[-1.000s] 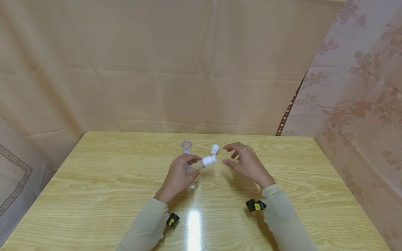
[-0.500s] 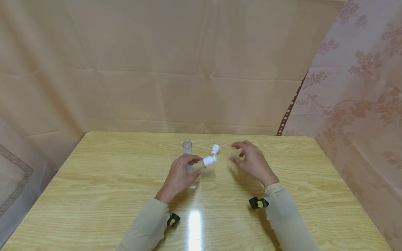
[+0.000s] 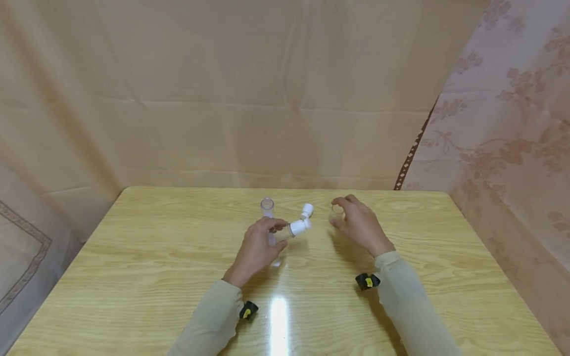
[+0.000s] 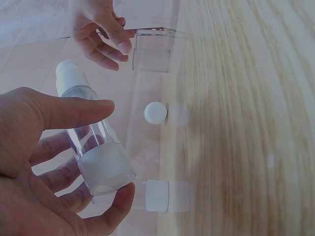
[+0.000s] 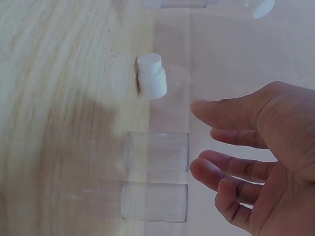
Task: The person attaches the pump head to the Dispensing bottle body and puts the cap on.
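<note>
My left hand (image 3: 260,242) grips a clear pump bottle (image 4: 101,132) with a white base and a white top. Held above the table, the bottle lies tilted across the fingers and thumb, its white top (image 3: 297,227) pointing right in the head view. My right hand (image 3: 358,225) hovers beside two clear cylindrical caps (image 5: 156,152) that stand side by side on the table. Its fingers (image 5: 221,115) are loosely bent, with a small gap to the caps in the right wrist view. Between the hands stands a small white stepped piece (image 5: 153,78), perhaps a pump head.
A second clear bottle (image 3: 267,205) with a white part stands behind the left hand, partly hidden. The wood-grain table (image 3: 178,296) reflects a bright light. A beige cloth (image 3: 222,99) hangs behind its far edge, and a floral cloth (image 3: 512,148) hangs at the right.
My right hand has moved right, away from the white piece. A clear cap that showed between its fingers now stands on the table, released. The left hand keeps its hold on the pump bottle.
</note>
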